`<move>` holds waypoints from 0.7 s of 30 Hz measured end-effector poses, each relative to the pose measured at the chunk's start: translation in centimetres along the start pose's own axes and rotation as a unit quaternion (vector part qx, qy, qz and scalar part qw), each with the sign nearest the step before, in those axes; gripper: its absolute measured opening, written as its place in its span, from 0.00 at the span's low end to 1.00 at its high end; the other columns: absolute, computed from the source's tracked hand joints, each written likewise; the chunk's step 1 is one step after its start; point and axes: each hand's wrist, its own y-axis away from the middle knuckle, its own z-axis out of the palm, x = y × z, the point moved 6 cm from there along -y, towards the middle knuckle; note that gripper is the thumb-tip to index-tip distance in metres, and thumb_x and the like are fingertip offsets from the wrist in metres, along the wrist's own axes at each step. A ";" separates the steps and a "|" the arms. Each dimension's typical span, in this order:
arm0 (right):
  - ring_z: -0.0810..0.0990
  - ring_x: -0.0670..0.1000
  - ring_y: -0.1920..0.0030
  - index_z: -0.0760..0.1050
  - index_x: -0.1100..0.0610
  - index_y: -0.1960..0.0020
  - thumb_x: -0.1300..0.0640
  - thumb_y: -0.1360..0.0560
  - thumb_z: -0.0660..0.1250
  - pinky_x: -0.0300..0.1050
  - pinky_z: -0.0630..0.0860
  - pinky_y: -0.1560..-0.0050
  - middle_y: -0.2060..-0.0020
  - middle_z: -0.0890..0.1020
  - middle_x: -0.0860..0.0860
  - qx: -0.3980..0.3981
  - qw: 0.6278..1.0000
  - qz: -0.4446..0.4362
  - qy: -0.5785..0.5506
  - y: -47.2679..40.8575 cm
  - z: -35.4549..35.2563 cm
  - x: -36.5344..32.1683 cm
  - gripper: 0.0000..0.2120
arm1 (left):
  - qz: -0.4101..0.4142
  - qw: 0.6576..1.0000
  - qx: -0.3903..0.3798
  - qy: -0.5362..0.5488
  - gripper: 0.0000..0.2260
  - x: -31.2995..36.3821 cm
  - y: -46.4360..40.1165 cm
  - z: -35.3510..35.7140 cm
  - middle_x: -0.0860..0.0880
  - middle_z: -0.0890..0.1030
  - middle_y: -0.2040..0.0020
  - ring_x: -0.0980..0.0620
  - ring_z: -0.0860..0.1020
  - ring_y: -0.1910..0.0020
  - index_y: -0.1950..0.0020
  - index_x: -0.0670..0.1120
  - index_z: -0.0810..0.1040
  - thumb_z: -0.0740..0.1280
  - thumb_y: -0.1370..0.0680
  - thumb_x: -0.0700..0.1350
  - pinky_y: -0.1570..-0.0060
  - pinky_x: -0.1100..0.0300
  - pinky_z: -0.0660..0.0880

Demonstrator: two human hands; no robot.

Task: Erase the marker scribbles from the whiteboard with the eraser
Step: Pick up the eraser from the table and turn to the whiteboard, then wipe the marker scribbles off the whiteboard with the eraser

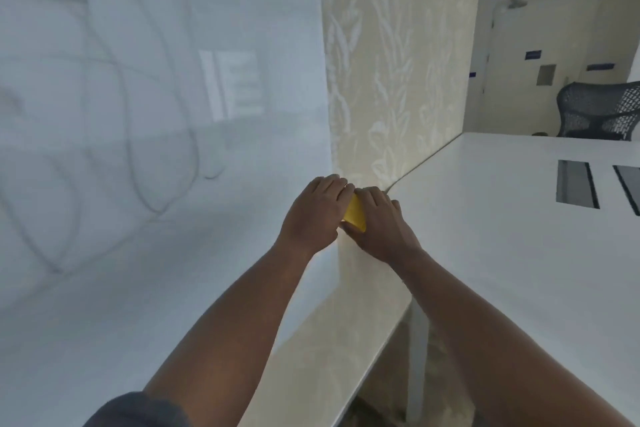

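Note:
The whiteboard (242, 114) fills the left side and carries faint grey marker scribbles (138, 97) across its left half. A yellow eraser (355, 213) is pinched between both my hands, just off the board's right edge in front of the patterned wall. My left hand (313, 215) grips it from the left, fingers curled over its top. My right hand (379, 222) holds it from the right. Most of the eraser is hidden by my fingers.
A cream wall with a leaf pattern (391, 62) stands to the right of the board. A white table (519, 236) runs along the right, with two dark cable slots (576, 184). A black mesh chair (602, 111) stands beyond it.

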 end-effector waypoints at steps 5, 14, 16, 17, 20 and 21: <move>0.75 0.60 0.41 0.69 0.62 0.32 0.45 0.25 0.70 0.57 0.73 0.45 0.40 0.76 0.57 0.093 0.991 -0.077 -0.059 -4.0 -2.4 -14.6 0.29 | -0.077 0.993 0.056 -0.068 0.30 -10.6 7.1 -10.8 0.44 0.73 0.26 0.41 0.71 0.27 0.29 0.47 0.75 0.75 0.31 0.39 0.32 0.47 0.73; 0.76 0.60 0.41 0.68 0.65 0.31 0.43 0.23 0.66 0.55 0.71 0.47 0.38 0.77 0.59 0.211 0.959 -0.165 -0.089 -5.9 -7.5 -34.2 0.30 | -0.159 0.972 0.118 -0.126 0.28 -20.4 17.1 -24.7 0.43 0.67 0.22 0.42 0.61 0.20 0.24 0.44 0.68 0.59 0.25 0.33 0.27 0.51 0.68; 0.77 0.61 0.43 0.69 0.66 0.32 0.44 0.22 0.65 0.55 0.72 0.49 0.40 0.77 0.60 0.236 0.948 -0.191 -0.089 -6.3 -8.7 -37.1 0.30 | -0.160 0.967 0.138 -0.141 0.30 -21.4 18.9 -27.1 0.43 0.66 0.22 0.43 0.60 0.20 0.23 0.43 0.67 0.59 0.26 0.30 0.27 0.53 0.68; 0.77 0.61 0.44 0.69 0.66 0.32 0.44 0.22 0.64 0.55 0.72 0.50 0.40 0.77 0.61 0.245 0.943 -0.205 -0.091 -6.6 -9.3 -38.7 0.29 | -0.164 0.964 0.147 -0.151 0.31 -22.1 19.9 -28.4 0.43 0.66 0.21 0.43 0.60 0.20 0.23 0.43 0.67 0.60 0.26 0.29 0.28 0.54 0.70; 0.77 0.62 0.46 0.68 0.66 0.31 0.45 0.21 0.62 0.55 0.72 0.53 0.40 0.77 0.61 0.270 0.927 -0.242 -0.096 -7.5 -10.7 -42.6 0.28 | -0.172 0.953 0.173 -0.183 0.33 -23.4 22.0 -31.8 0.42 0.68 0.22 0.42 0.64 0.21 0.24 0.41 0.68 0.59 0.29 0.26 0.30 0.54 0.72; 0.77 0.62 0.46 0.67 0.65 0.31 0.46 0.21 0.62 0.55 0.71 0.53 0.40 0.77 0.61 0.275 0.924 -0.244 -0.103 -7.6 -11.0 -43.3 0.28 | -0.172 0.950 0.179 -0.188 0.33 -23.7 22.4 -32.5 0.41 0.68 0.23 0.42 0.65 0.22 0.24 0.40 0.68 0.59 0.29 0.25 0.29 0.53 0.72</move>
